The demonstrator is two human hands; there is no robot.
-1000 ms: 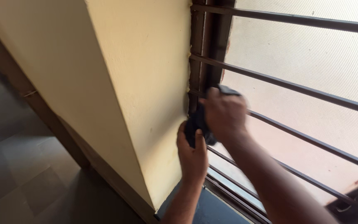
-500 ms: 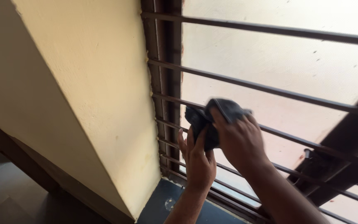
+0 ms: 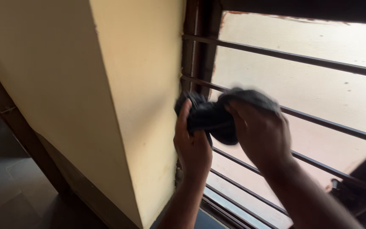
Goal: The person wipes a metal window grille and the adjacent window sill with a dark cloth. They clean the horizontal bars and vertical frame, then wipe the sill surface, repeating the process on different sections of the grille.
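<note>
The left hand [image 3: 192, 146] and right hand [image 3: 261, 133] both clutch a crumpled dark cloth [image 3: 217, 116], fingers closed on it, left at its 8 o'clock, right at its 4 o'clock. The cloth is bunched against a horizontal dark metal window bar [image 3: 318, 123] near the dark wooden window frame [image 3: 195, 55]. At 9 o'clock from the hands stands the cream plastered wall [image 3: 136, 93]; at 3 o'clock, frosted window glass [image 3: 318, 89].

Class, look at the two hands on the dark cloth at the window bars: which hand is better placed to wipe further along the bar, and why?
Probably the right hand: it covers the dark cloth on the bar, while the left hand is beside the wall.
</note>
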